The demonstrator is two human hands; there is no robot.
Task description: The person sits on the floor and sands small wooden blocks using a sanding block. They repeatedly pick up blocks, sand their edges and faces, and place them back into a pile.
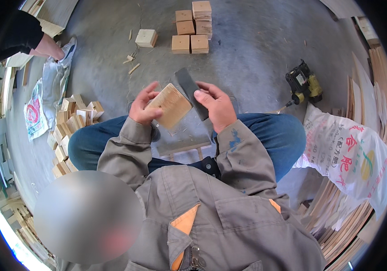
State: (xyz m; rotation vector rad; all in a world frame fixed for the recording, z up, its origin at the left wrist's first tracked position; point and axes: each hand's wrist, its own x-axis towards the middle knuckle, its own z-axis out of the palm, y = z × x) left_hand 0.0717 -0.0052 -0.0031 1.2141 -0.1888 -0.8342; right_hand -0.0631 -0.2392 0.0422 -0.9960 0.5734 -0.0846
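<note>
My left hand (144, 105) grips a square, light-brown wooden block (171, 108) by its left side, thumb on the top face. A small dark dot marks that face. My right hand (218, 104) is closed round a dark grey rectangular sanding block (190, 92), its thumb pressed on the near face. The sanding block stands tilted along the wooden block's right edge; whether the two touch I cannot tell. Both are held over a low wooden board (180, 148) between my knees.
Several wooden blocks (189, 44) are stacked ahead, with a paler block (146, 38) beside them. More blocks (69, 131) are heaped by my left knee. A cordless drill (305, 83) lies ahead right, near a white sack (338, 153) on wood strips. Another person's leg (49, 47) is at upper left.
</note>
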